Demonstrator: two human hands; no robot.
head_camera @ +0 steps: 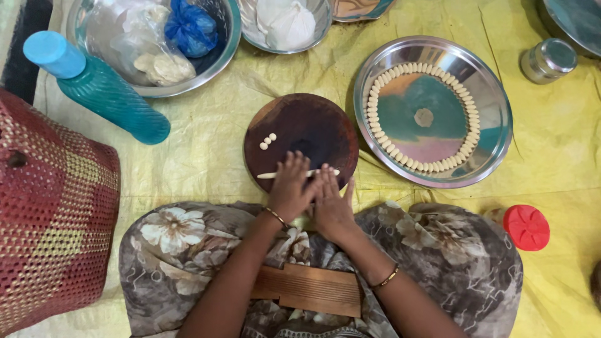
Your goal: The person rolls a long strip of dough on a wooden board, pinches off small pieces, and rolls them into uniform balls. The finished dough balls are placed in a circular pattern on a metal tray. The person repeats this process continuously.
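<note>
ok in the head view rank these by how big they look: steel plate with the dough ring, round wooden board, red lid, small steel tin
1. steel plate
2. round wooden board, under both hands
3. red lid and small steel tin: these look about alike, so I won't rank them against each other.

Crinkled yellow sheet (pixel 206 144) covering the floor, dark strip at left edge, soft even light

Bare forearms, no sleeves in view. 1 thin gold bangle (pixel 275 216) on left wrist, 1 on right (pixel 385 278). Grey-brown garment (pixel 188 250) with large cream floral print over lap.
</note>
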